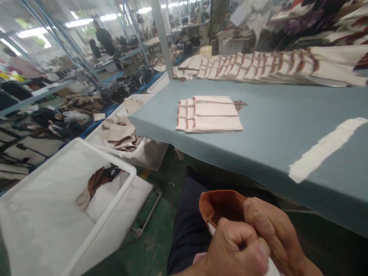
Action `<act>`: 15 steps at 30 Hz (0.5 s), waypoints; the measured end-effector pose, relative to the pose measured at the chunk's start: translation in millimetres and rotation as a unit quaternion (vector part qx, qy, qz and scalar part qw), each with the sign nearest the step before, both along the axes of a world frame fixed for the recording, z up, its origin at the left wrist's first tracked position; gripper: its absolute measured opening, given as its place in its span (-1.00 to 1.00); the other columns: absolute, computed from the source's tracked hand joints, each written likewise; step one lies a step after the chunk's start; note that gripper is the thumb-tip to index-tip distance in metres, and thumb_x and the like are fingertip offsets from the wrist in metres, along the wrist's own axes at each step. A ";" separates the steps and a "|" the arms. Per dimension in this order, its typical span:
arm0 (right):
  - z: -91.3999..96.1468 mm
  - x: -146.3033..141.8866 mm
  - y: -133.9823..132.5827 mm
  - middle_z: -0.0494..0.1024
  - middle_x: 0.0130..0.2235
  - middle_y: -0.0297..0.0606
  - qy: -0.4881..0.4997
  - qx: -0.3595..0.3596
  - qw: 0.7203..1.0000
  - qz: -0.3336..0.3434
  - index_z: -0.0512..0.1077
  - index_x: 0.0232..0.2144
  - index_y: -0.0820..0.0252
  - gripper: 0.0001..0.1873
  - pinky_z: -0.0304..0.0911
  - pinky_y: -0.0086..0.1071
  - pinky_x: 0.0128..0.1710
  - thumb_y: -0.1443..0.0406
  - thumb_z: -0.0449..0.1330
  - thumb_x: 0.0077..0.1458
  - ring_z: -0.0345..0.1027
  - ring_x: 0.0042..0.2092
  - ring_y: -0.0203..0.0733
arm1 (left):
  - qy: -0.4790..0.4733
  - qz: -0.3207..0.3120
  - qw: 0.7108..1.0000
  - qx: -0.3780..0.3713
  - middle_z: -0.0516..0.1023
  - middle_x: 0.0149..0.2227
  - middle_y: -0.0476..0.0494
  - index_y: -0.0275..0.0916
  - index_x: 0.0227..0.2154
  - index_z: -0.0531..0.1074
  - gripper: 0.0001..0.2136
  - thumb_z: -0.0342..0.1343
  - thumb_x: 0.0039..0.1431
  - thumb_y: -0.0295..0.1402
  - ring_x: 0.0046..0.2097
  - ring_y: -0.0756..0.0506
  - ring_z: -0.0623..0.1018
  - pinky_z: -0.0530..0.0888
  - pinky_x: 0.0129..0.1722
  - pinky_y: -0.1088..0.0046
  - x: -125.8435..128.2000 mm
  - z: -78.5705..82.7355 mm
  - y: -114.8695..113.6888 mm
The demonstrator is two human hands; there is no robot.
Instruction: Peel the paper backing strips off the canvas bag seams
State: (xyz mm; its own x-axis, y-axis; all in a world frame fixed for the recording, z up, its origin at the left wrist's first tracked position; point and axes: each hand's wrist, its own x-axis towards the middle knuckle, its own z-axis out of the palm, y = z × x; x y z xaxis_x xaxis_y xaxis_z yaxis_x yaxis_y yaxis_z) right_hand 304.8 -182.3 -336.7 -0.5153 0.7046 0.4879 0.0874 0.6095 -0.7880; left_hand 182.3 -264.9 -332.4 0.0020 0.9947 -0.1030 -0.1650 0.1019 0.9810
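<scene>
Low in front of the table, my left hand (235,247) and my right hand (270,226) are close together, both closed on a fabric piece (222,203). Its brown lining shows at the open, rounded end, and a strip of its white outside is visible below the rim. My fingers cover most of the rest. On the table beyond my hands lies a small stack of folded cream fabric pieces (217,115) with brown edges and a loose brown cord at the right.
The blue-grey table (267,103) bears a long row of cream fabric pieces (267,67) at the back and a white strip (327,149) at right. A white bin (106,222) and another scrap-filled bin (148,151) stand left. People work in the distance.
</scene>
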 end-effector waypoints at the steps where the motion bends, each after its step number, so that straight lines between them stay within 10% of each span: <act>1: 4.6 -3.4 2.6 0.38 -0.55 -0.36 0.010 0.007 1.000 0.008 0.31 -0.48 0.03 -0.49 0.23 -0.26 -0.49 0.14 0.05 0.60 0.27 -0.52 -0.18 | 0.007 0.001 1.000 0.008 0.06 -0.70 0.14 -0.10 -0.72 0.00 -0.61 0.13 -0.02 -0.43 -0.64 0.13 0.06 -0.02 -0.65 0.51 -1.2 0.5 -0.6; 8: 12.0 -6.8 16.3 0.70 -0.19 -0.22 0.036 -0.055 0.997 -0.043 0.53 -0.29 0.05 -0.65 0.52 -0.37 -0.15 0.06 0.16 0.54 0.63 -0.14 -0.12 | 0.093 -0.037 0.991 0.089 0.04 -0.72 0.16 -0.12 -0.71 0.02 -0.57 0.21 -0.01 -0.48 -0.65 0.11 0.17 0.04 -0.63 0.52 -15.4 0.8 2.8; 15: -17.2 20.3 15.1 0.60 -0.33 -0.20 -0.067 -0.301 0.951 -0.037 0.47 -0.40 0.12 -0.51 0.45 -0.28 -0.21 -0.10 0.16 0.41 0.51 -0.27 -0.07 | 0.172 -0.050 0.977 0.114 -0.08 -0.71 0.12 -0.14 -0.70 -0.02 -0.41 0.20 0.28 -0.07 -0.64 0.06 0.00 -0.08 -0.62 0.43 -31.7 -12.0 9.1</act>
